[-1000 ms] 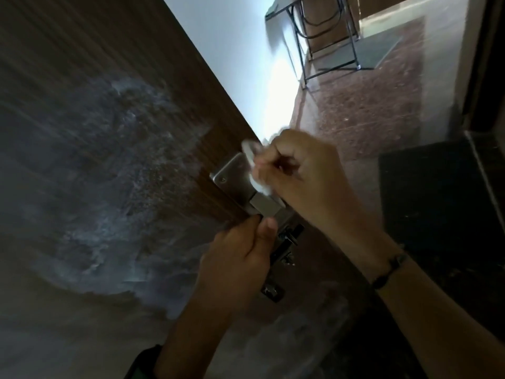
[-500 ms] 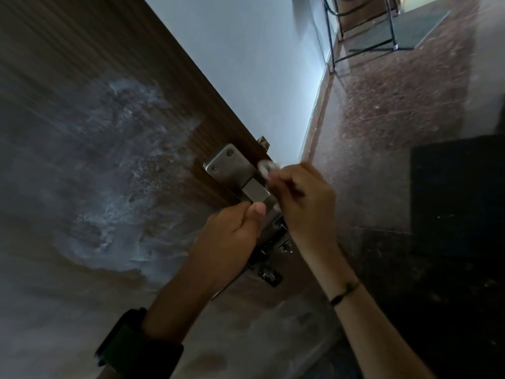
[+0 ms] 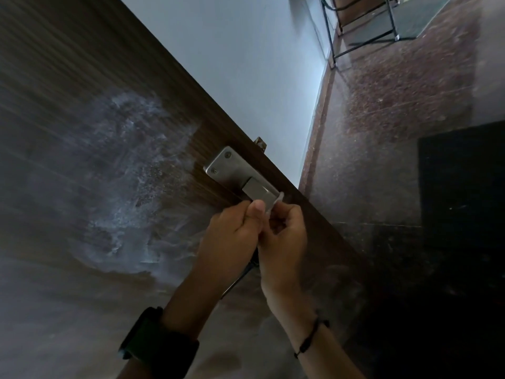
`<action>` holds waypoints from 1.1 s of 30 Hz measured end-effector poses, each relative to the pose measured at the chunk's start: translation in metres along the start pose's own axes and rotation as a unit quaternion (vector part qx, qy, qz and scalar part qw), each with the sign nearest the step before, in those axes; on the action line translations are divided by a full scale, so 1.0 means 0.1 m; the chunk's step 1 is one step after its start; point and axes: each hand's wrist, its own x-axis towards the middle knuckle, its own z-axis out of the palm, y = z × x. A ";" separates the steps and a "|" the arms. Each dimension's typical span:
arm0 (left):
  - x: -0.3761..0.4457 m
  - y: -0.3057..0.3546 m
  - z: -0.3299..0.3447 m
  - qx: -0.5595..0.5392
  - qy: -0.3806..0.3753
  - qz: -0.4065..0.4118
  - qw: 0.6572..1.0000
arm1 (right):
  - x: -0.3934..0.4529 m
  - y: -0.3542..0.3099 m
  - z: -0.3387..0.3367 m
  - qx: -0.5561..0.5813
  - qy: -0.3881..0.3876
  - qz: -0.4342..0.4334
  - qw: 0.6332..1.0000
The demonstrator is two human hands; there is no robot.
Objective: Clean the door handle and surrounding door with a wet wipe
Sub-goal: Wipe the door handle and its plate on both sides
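Note:
The dark wooden door (image 3: 82, 77) fills the left side and carries a wide wet, whitish smear (image 3: 131, 187). A steel handle plate (image 3: 226, 168) is screwed near the door's edge, with the handle (image 3: 258, 192) jutting out below it. My left hand (image 3: 232, 236) is closed around the lower part of the handle. My right hand (image 3: 284, 236) is pressed against it from the right, pinching a small white wet wipe (image 3: 276, 203) at the handle's end. Most of the wipe and the handle's lower part are hidden by my fingers.
A pale wall (image 3: 259, 64) runs beyond the door edge. A speckled reddish floor (image 3: 396, 119) stretches to the right, with a dark mat (image 3: 461, 187) and a black metal frame stand (image 3: 363, 28) at the top. A small latch piece (image 3: 259, 142) sticks out at the door edge.
My right hand slid down from the plate to the handle's lower end, beside my left hand. The plate is now uncovered. The camera view shifted down and left.

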 end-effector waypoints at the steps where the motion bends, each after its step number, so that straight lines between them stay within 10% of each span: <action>1: 0.00 0.00 0.00 0.001 -0.001 0.002 1.000 | 0.00 -0.01 0.00 0.006 -0.009 0.009 1.000; 11: -0.04 0.06 0.04 0.092 0.021 0.017 0.995 | 0.46 -0.60 -0.33 0.039 0.049 -0.122 0.991; 16: -0.10 0.09 0.02 0.108 0.006 0.015 0.994 | 0.86 -1.04 -0.28 -0.076 -0.171 -0.144 0.972; 27: -0.25 0.14 0.07 0.109 0.030 0.033 0.993 | 1.23 -1.38 -0.18 -0.445 -0.430 -0.370 0.693; 33: -0.27 0.16 0.09 0.124 0.042 0.040 0.991 | 1.09 -0.97 -0.22 -0.401 -0.320 -0.406 0.756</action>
